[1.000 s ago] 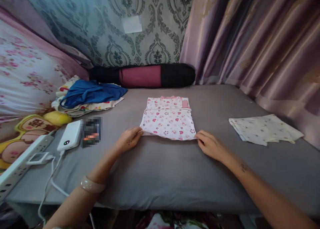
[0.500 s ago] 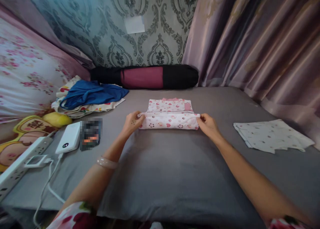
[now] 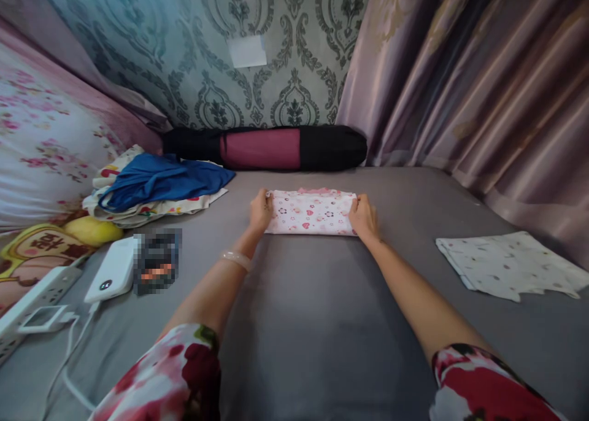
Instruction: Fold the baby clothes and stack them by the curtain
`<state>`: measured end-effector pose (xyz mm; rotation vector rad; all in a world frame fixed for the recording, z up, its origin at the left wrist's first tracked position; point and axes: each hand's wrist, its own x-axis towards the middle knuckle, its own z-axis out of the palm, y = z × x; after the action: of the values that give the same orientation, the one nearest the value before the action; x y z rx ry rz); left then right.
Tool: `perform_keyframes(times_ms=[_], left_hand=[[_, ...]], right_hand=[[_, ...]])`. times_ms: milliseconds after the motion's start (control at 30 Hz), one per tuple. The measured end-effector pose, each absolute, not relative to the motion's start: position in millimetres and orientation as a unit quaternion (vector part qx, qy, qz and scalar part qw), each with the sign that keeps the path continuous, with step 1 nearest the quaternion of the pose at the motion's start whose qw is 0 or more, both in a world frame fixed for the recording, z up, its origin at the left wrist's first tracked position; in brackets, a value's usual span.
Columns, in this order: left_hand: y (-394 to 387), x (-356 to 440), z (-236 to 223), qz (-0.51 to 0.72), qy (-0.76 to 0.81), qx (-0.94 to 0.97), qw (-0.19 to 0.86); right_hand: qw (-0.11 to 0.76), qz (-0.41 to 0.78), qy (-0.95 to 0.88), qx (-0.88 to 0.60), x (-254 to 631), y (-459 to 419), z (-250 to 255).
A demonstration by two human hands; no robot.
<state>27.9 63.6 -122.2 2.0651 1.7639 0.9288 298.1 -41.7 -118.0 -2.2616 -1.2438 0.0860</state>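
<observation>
Both arms reaching way out, folded heart-print cloth held between them
Left grip is clamped on the cloth's left end, right grip on its right end, both knuckles-up-ish. Forearms slant inward, pale bracelet on the left one. Cloth's out on the grey sheet, near the black-and-maroon roll.

Floral sleeves, pale translucent bangle.

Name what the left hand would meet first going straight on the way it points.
The left hand would likely meet the black-and-maroon roll, across the grey sheet; depth is unclear.
</observation>
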Motion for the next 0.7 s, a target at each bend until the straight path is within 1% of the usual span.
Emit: perform_keyframes(times_ms=[400, 533, 700], left_hand=[[101, 42, -135, 0.291, 0.662, 0.679, 0.128], [108, 45, -136, 0.26, 0.67, 0.687, 0.111], [111, 49, -138, 0.215, 0.688, 0.685, 0.111]], right_hand=[[0.224, 0.041, -0.469, -0.853, 306, -4, -111], [0.193, 0.029, -0.462, -0.865, 307, 2, -112], [0.183, 0.033, -0.449, -0.874, 309, 6, -121]])
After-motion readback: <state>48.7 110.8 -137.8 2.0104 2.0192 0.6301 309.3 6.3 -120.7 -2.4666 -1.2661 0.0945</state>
